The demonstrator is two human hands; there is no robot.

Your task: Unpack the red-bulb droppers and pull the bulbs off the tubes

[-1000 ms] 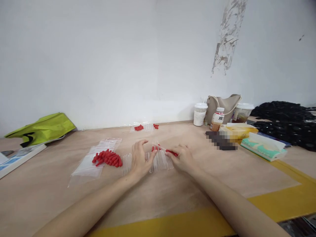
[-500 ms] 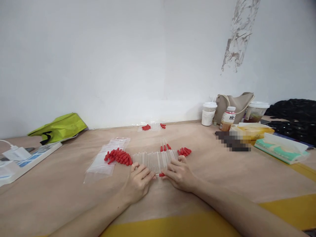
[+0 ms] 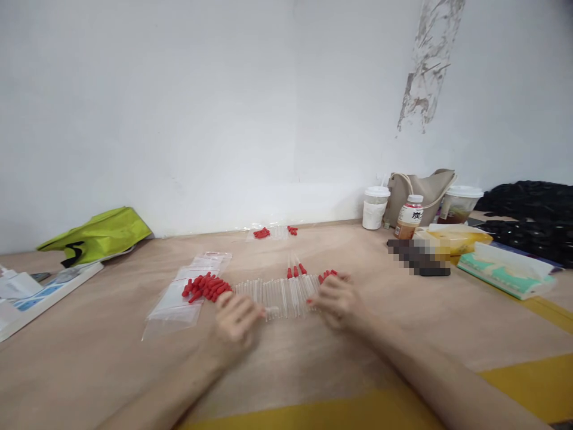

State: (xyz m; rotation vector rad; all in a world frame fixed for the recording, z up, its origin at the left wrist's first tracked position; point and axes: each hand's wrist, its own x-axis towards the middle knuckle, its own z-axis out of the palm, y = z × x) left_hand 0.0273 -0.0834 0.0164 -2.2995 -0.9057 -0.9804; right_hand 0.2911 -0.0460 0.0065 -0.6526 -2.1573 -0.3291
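Note:
A row of clear glass tubes [image 3: 286, 297] lies side by side on the brown table covering. At its left end my left hand [image 3: 235, 319], blurred by motion, is closed with a short length of glass tube [image 3: 271, 312] showing past the fingertips. Over the right end is my right hand [image 3: 341, 300], also blurred, its fingers closed around a red rubber bulb [image 3: 310, 301] of which only the tip shows. Beyond my left hand is a heap of red rubber bulbs [image 3: 206, 287]; a smaller group [image 3: 326, 276] is partly hidden behind my right hand. Three glass tubes with red bulbs [image 3: 296, 271] lie behind the row.
Clear zip bags [image 3: 174, 307] lie under the left heap. By the wall is another bag of red bulbs and tubes [image 3: 275, 232]. A power strip [image 3: 54, 298] and green pouch [image 3: 98, 236] stand left; cups [image 3: 375, 209], a bottle [image 3: 409, 218] and tissues [image 3: 505, 270] stand right.
My hands have moved apart from the near edge of the row, the left one to the left and the right one right and farther away. The view has shifted slightly.

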